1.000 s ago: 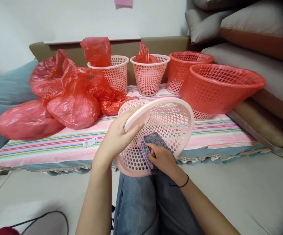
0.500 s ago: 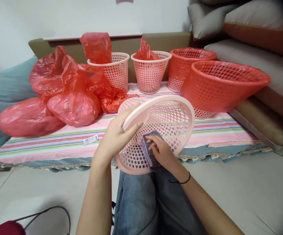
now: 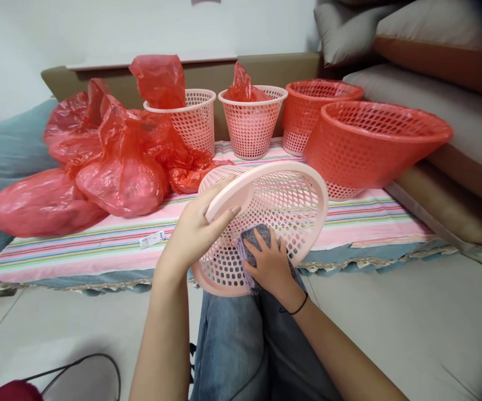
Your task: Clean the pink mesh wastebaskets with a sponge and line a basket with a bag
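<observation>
A pale pink plastic basket with a perforated wall is tilted over my knees, its mouth turned toward me. My left hand grips the rim at the left, thumb inside and fingers round the outside. Within the basket lies a folded grey and purple cloth against the lower wall. My right hand rests on top of that cloth, fingers spread out and pressing it. Part of the cloth is hidden beneath the palm.
Ahead is a seat with a striped cover. Full red plastic bags lie at left. Two pink baskets hold red bags; red-lined baskets stand at right beside stacked cushions. A small white label lies in front.
My right hand has gone from loosely curled fingers to fingers spread flat over the cloth. My left hand keeps its hold on the rim. The view has shifted slightly.
</observation>
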`<state>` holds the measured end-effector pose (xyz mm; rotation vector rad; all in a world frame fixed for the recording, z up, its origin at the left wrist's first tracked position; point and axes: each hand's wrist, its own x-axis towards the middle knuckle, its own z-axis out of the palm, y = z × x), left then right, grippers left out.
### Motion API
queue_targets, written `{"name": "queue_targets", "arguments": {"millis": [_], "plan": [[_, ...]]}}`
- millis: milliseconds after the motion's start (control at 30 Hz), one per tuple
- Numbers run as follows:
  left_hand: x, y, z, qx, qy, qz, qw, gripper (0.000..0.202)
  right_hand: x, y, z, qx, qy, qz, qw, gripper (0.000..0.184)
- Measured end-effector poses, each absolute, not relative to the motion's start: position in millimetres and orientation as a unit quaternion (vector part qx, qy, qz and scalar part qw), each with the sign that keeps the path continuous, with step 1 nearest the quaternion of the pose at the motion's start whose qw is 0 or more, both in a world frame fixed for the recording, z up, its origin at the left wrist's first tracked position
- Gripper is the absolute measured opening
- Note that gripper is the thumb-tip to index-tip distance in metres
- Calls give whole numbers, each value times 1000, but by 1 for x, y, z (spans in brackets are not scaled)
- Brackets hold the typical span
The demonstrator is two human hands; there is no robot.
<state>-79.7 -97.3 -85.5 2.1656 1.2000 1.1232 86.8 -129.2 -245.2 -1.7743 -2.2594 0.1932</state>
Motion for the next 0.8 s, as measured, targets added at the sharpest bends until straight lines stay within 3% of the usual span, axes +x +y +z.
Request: {"name": "queue_targets", "arguments": {"millis": [333, 667, 800], "plan": [[-78, -101, -84, 767, 453, 405, 204, 45, 71, -134, -243, -660, -739, 68, 116, 59], [-74, -102, -81, 774, 447, 398, 207, 41, 70, -128, -236, -640, -753, 101, 117, 43], [-75, -102, -80, 777, 442, 398, 205, 41, 75, -130, -233, -610, -771, 121, 138, 45]]}}
